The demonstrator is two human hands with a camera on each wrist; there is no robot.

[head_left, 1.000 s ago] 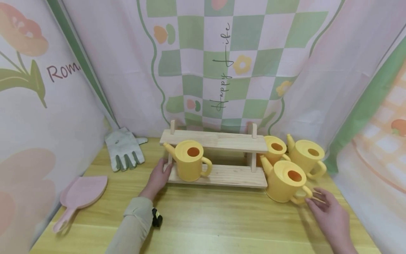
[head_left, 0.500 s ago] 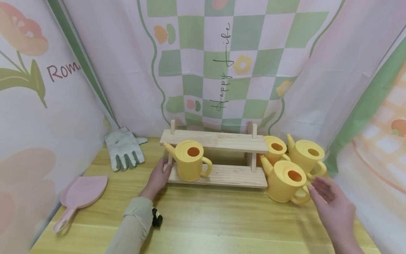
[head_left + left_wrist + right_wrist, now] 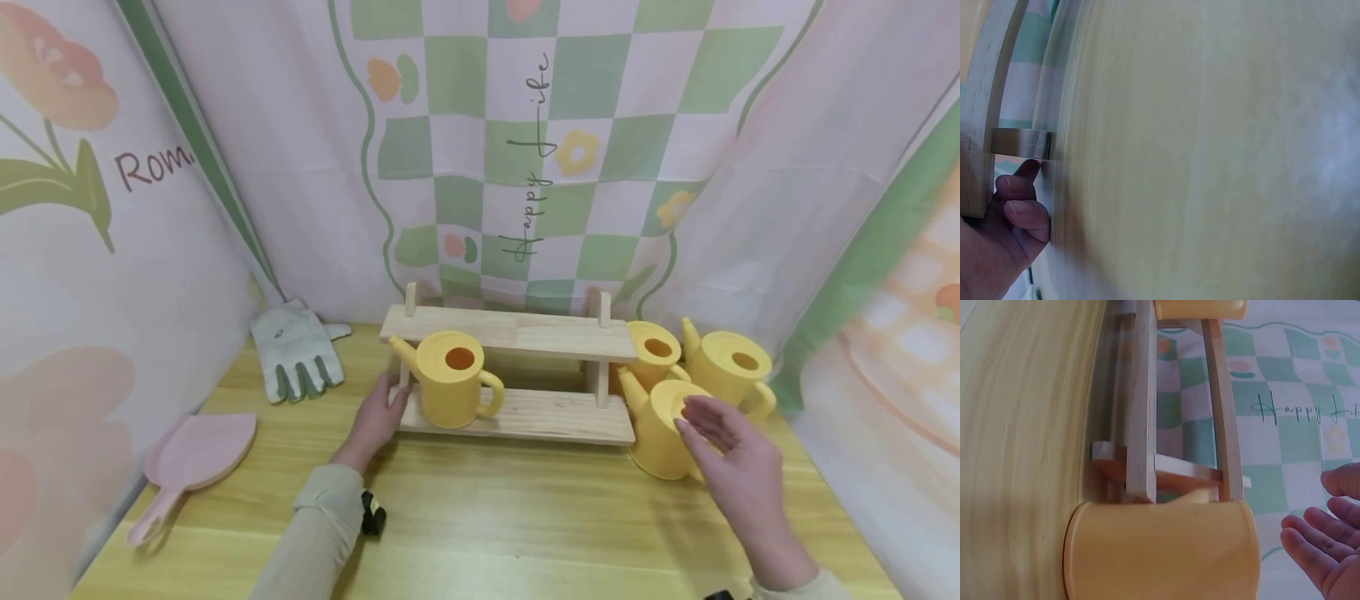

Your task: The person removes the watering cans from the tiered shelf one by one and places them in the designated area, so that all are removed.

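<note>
A two-tier wooden shelf stands on the table, with one yellow watering can upright on the left of its lower board. My left hand grips the left end of that board; the left wrist view shows its fingers curled at the board's underside. At the right end of the shelf stands another yellow watering can. Over it hovers my right hand, fingers extended and holding nothing, covering most of its handle in the head view. The right wrist view shows those fingers beside the can's body.
Two more yellow watering cans stand behind the front one, one partly hidden by the shelf and one farther right. A grey work glove and a pink dustpan lie on the left. Printed curtains close off the back and sides.
My right hand has left the handle of the front watering can, first drawing slightly right, then rising leftward over the can. The left hand keeps its grip on the shelf.
</note>
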